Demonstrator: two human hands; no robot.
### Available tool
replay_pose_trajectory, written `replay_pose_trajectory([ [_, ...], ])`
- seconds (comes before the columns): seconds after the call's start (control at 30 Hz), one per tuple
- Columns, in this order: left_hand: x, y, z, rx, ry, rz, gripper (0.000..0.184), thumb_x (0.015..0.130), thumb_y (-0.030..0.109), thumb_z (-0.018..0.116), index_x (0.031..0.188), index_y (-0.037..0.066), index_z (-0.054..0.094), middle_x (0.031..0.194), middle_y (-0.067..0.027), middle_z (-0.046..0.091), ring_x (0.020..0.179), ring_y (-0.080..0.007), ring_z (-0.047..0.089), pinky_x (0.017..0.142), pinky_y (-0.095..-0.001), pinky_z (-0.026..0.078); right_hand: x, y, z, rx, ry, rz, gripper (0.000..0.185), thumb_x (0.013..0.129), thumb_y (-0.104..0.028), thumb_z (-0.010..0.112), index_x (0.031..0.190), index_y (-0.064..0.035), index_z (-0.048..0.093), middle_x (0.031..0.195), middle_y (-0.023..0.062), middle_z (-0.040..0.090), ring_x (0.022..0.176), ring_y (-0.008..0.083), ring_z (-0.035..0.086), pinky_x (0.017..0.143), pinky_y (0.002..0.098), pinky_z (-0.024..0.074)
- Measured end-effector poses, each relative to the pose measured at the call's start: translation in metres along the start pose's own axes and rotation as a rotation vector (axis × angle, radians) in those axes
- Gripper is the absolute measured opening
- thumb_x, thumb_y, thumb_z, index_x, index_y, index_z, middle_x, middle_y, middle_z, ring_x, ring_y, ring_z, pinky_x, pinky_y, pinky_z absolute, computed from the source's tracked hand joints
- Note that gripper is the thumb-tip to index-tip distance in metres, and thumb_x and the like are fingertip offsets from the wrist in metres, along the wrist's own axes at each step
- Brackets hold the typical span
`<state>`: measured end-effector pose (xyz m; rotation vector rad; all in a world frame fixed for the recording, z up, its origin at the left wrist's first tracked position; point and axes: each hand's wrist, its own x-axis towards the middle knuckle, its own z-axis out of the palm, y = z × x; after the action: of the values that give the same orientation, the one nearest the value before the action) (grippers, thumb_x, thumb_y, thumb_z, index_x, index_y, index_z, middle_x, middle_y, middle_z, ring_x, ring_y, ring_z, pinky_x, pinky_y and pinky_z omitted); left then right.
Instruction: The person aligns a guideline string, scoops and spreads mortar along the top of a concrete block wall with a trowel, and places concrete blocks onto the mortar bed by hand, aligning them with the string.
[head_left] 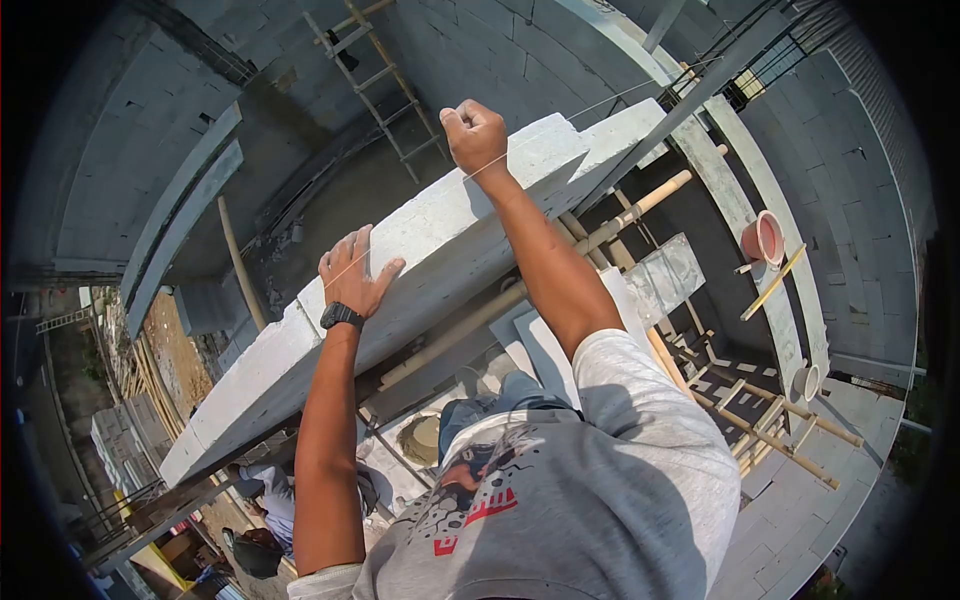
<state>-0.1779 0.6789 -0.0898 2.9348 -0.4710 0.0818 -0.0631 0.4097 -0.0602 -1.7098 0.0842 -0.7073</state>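
Note:
My left hand (358,272) lies with fingers spread on top of a white, dusty wall block (425,218), a dark watch on its wrist. Closed into a fist, my right hand (475,137) is over the same row of blocks, farther along to the right. No tool shows in it. A thin string (610,98) runs along the wall top and crosses my left hand and right wrist. Whether the fist touches the block cannot be made out. Another white block (622,140) continues the row at the right.
A ladder (385,85) leans beyond the wall. Bamboo poles (640,212) cross at right, near a reddish bucket (763,240) on a ledge. A round container of grey mix (420,438) is below me. Another person (270,500) is lower down at left.

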Motion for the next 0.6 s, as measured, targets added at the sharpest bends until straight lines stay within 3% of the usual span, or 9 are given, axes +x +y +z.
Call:
replay_pose_trajectory([
  [0.07,0.0,0.0,0.0,0.006,-0.024,-0.016,0.082,0.085,0.066,0.061,0.144,0.01,0.049,0.139,-0.0165,0.055,0.131,-0.0323,0.048,0.111,-0.0534,0.029,-0.002,-0.028,-0.002,0.116,-0.012,-0.041,0.029,0.085,-0.019,0.064,0.065,-0.0005,0.054,0.054,0.0134,0.052,0.05,0.0212,0.05,0.053,0.038,0.0435],
  [0.17,-0.002,-0.004,0.005,0.022,0.008,0.01,0.081,0.086,0.066,0.061,0.144,0.01,0.049,0.139,-0.0163,0.055,0.132,-0.0319,0.048,0.111,-0.0529,0.029,-0.032,0.044,-0.004,-0.051,-0.045,0.019,0.031,0.087,-0.016,0.067,0.065,-0.0015,0.052,0.053,0.0043,0.045,0.053,0.0113,0.042,0.052,0.0332,0.0386],
  [0.4,-0.005,-0.003,0.001,-0.009,0.009,-0.009,0.081,0.087,0.064,0.06,0.146,0.009,0.047,0.141,-0.0178,0.053,0.134,-0.0331,0.046,0.113,-0.0539,0.026,-0.023,0.051,0.001,0.097,-0.113,0.132,0.032,0.088,-0.01,0.067,0.061,-0.003,0.05,0.057,-0.0028,0.046,0.058,0.0058,0.039,0.054,0.0278,0.037],
  [0.5,-0.007,-0.005,-0.001,-0.015,-0.007,-0.037,0.082,0.088,0.066,0.058,0.147,0.01,0.046,0.143,-0.0174,0.051,0.135,-0.0331,0.045,0.114,-0.0542,0.025,-0.008,-0.01,0.003,0.26,-0.151,-0.029,0.033,0.088,-0.009,0.066,0.06,-0.0034,0.048,0.056,-0.0053,0.041,0.055,0.0045,0.036,0.049,0.0267,0.031],
  [0.6,-0.007,-0.01,0.005,-0.007,-0.014,-0.033,0.082,0.089,0.068,0.054,0.147,0.01,0.044,0.145,-0.0177,0.049,0.136,-0.0338,0.043,0.115,-0.0551,0.024,-0.013,-0.015,0.007,0.375,-0.205,0.024,0.033,0.089,-0.009,0.066,0.061,-0.0041,0.049,0.057,-0.0062,0.041,0.056,0.0039,0.035,0.05,0.0249,0.0298],
])
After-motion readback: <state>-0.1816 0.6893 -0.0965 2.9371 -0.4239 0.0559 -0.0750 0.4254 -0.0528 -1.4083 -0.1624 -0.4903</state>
